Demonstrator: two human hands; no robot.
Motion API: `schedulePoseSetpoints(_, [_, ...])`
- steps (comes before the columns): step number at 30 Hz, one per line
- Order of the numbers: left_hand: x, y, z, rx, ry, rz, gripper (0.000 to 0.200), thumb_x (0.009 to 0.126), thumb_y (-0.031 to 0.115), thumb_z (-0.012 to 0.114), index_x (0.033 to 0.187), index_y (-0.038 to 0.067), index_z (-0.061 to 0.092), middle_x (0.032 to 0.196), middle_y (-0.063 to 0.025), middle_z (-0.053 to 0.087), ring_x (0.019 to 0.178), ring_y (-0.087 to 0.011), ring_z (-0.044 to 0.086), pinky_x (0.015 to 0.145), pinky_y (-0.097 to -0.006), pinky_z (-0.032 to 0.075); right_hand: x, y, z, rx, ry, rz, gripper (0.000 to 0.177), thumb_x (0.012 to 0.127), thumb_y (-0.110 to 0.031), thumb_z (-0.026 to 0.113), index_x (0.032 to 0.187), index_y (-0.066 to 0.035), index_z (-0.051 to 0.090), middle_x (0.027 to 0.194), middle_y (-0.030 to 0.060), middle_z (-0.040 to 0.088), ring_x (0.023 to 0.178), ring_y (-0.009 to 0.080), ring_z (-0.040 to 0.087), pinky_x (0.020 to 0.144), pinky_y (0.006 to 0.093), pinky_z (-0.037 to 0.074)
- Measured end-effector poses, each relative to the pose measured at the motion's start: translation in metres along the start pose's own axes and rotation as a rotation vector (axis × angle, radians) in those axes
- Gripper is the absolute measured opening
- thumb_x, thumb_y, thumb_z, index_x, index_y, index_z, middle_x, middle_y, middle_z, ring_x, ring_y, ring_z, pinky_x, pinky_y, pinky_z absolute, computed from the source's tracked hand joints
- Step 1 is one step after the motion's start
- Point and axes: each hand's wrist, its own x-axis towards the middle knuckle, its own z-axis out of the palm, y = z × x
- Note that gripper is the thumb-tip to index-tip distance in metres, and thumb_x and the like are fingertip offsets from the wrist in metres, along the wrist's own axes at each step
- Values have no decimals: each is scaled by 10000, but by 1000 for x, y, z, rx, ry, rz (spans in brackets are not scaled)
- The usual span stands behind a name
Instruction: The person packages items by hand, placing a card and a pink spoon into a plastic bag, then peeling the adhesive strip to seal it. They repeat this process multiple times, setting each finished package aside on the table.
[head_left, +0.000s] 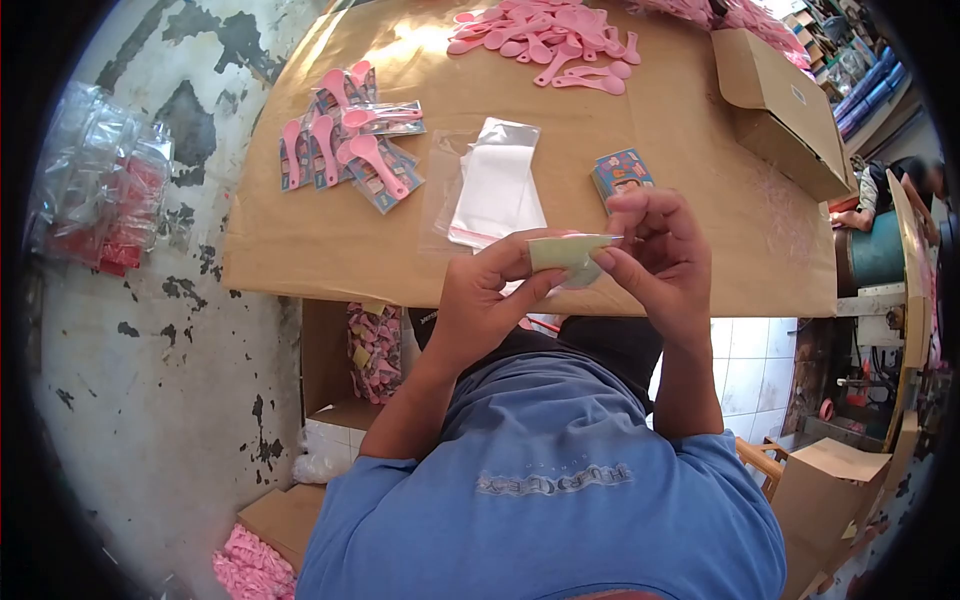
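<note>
Close to the table's near edge, both hands grip a small pale green card [562,254], possibly in clear film; a bit of pink shows at its top edge. My left hand [488,292] pinches its left end between thumb and fingers. On the right end presses the thumb of my right hand [662,262], with its other fingers curled above. Just beyond the right hand lies a stack of blue printed cards [622,172]. Clear plastic sleeves [496,185] lie flat beyond my left hand. Further left are several packed pink spoons [372,160] with cards, piled together.
Loose pink spoons [560,38] are heaped at the back of the brown-covered table [340,245]. A cardboard box [775,110] stands at the right edge. Plastic bags [105,180] hang on the left wall. Another person [890,190] sits at far right. Below are more boxes [825,500].
</note>
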Motion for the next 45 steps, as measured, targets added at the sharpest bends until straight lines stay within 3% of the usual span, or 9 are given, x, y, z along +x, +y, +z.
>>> schedulePoseSetpoints(10, [47,40,-117,987,208,753,385,892,-124,625,1251,-3,695,1307,-193,708,1290,-297,650,1092,-412,505,-7,-47,-79,-42,-241,-177,205,945,-149,730,1073,0,669,930,76,633,756,120,597,635,246,456])
schedulePoseSetpoints(13, [58,26,-164,1257,218,383,441,914,-87,583,1326,51,664,1399,-182,656,1376,-300,582,1100,-426,492,4,-59,-146,237,-283,-167,384,983,-295,727,1205,9,649,1041,136,680,847,209,685,751,290,524])
schedulePoseSetpoints(16, [51,19,-176,1125,246,267,485,897,-33,574,1360,99,637,1419,-144,645,1438,-355,498,1229,-510,281,23,-44,-178,-1195,509,147,551,971,-361,751,1343,17,602,1249,186,679,1063,272,708,891,348,546])
schedulePoseSetpoints(20, [38,0,-159,1110,194,346,493,949,67,612,1433,158,595,1506,-117,578,1482,-349,440,1255,-531,237,2,-39,-198,-997,471,103,536,1005,-328,706,1394,18,579,1376,184,639,1301,266,603,1076,369,466])
schedulePoseSetpoints(27, [53,-4,-152,1323,-8,258,465,1036,258,587,1497,201,557,1587,-84,496,1526,-331,366,1263,-530,225,2,-66,-214,-367,213,439,341,1047,-234,618,1287,7,644,1239,136,699,1113,189,680,944,327,525])
schedulePoseSetpoints(31, [70,-17,-180,1456,-92,198,459,1036,257,583,1490,193,560,1584,-71,502,1520,-332,373,1272,-531,207,12,-3,-195,-1787,491,-358,285,1004,-256,679,1184,-37,709,1096,114,730,985,211,684,721,335,538])
schedulePoseSetpoints(32, [75,-18,-188,1463,-90,207,454,1034,253,585,1483,190,565,1582,-69,504,1518,-329,378,1274,-530,203,12,-3,-167,-1247,567,-12,270,990,-247,697,1164,-42,720,1081,127,722,934,228,665,722,339,527])
schedulePoseSetpoints(40, [93,-3,-213,1359,-51,367,366,1002,207,645,1347,86,658,1457,-140,613,1444,-331,489,1217,-488,314,-1,22,-88,-948,460,131,373,949,-294,757,1194,-18,703,960,76,664,800,178,562,680,328,485])
schedulePoseSetpoints(45, [61,1,-137,1162,207,47,291,962,287,722,1014,2,697,946,-139,692,895,-292,663,832,-420,511,0,42,-76,-912,448,198,440,896,-358,810,1165,-33,684,958,73,633,865,212,586,772,367,490])
